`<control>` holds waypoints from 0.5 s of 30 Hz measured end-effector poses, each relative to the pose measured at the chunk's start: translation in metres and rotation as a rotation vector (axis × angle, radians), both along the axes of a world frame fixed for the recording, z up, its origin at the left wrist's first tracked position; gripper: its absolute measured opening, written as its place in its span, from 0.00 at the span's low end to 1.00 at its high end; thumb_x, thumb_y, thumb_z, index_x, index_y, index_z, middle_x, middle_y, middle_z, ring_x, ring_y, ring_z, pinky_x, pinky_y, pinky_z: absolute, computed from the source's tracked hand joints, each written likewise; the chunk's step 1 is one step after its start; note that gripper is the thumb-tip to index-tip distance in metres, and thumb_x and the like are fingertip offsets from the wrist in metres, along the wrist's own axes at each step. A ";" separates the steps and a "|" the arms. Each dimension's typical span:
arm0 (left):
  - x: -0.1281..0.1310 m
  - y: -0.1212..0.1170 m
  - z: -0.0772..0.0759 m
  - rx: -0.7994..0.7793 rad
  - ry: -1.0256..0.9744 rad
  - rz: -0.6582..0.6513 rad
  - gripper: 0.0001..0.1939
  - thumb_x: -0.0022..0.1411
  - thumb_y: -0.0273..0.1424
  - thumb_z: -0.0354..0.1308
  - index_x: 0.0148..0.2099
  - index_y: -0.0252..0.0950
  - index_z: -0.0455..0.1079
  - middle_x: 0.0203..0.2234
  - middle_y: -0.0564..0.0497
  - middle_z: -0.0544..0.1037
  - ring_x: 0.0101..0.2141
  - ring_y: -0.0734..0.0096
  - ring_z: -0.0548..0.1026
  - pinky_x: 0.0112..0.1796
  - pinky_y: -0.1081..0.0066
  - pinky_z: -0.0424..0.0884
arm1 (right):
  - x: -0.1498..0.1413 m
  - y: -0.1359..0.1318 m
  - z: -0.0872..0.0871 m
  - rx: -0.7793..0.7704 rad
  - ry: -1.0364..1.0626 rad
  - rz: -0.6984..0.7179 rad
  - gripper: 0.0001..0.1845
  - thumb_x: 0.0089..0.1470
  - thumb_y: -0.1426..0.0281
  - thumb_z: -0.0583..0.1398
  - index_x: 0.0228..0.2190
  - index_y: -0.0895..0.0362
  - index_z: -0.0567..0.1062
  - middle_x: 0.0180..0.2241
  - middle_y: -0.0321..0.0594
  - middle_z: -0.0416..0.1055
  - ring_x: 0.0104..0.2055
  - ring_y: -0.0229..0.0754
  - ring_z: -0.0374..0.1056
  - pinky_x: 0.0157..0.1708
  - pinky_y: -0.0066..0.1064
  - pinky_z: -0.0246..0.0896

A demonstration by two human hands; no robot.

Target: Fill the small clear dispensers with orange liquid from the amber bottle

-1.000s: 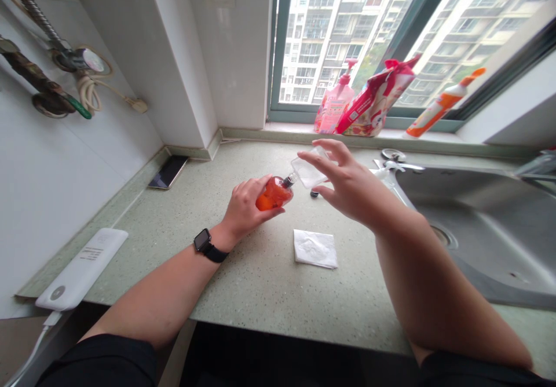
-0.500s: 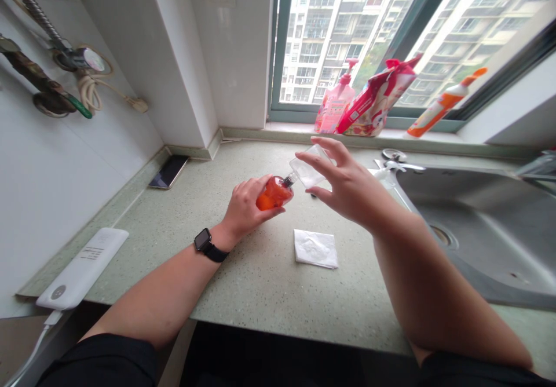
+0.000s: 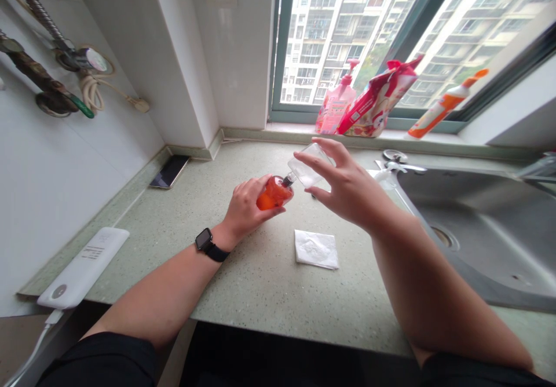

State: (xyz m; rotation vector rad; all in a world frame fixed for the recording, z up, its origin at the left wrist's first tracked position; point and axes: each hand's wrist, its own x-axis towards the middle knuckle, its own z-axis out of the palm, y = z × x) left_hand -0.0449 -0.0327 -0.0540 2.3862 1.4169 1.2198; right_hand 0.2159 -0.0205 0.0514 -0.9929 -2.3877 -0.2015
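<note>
In my left hand is a bottle of orange-red liquid, tilted with its neck toward the right. My right hand grips a clear, flat-sided bottle between thumb and fingers, its neck pointing down and left. The two mouths meet or nearly meet at a dark ring; I cannot tell exactly how they join. The clear bottle looks mostly colourless inside. On the counter below the hands lies a folded white tissue.
A phone lies by the left wall, and a white power bank with a cable is at the counter's left edge. The steel sink is at right. A pink pump bottle, red bag and orange-white bottle stand on the windowsill.
Both hands keep their hold on the two bottles with almost no movement. The whole view has shifted very slightly.
</note>
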 end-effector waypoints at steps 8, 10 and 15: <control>0.004 -0.003 0.001 -0.016 -0.065 -0.005 0.42 0.62 0.60 0.69 0.69 0.43 0.66 0.59 0.41 0.80 0.55 0.49 0.80 0.59 0.49 0.73 | -0.004 -0.003 0.002 0.004 0.020 0.023 0.42 0.60 0.74 0.64 0.71 0.38 0.64 0.74 0.47 0.57 0.73 0.64 0.61 0.66 0.64 0.68; 0.004 -0.004 0.001 -0.026 -0.080 -0.009 0.43 0.62 0.60 0.69 0.69 0.43 0.66 0.59 0.41 0.80 0.54 0.49 0.81 0.57 0.50 0.74 | -0.004 -0.003 0.002 0.009 0.017 0.028 0.43 0.60 0.75 0.64 0.72 0.38 0.64 0.74 0.47 0.56 0.73 0.63 0.61 0.66 0.64 0.68; 0.005 -0.004 0.002 -0.033 -0.105 -0.032 0.42 0.62 0.59 0.69 0.68 0.43 0.66 0.59 0.40 0.80 0.54 0.50 0.81 0.57 0.51 0.76 | -0.004 -0.003 0.002 0.011 0.005 0.032 0.42 0.60 0.75 0.63 0.72 0.40 0.64 0.75 0.48 0.54 0.74 0.63 0.59 0.67 0.63 0.68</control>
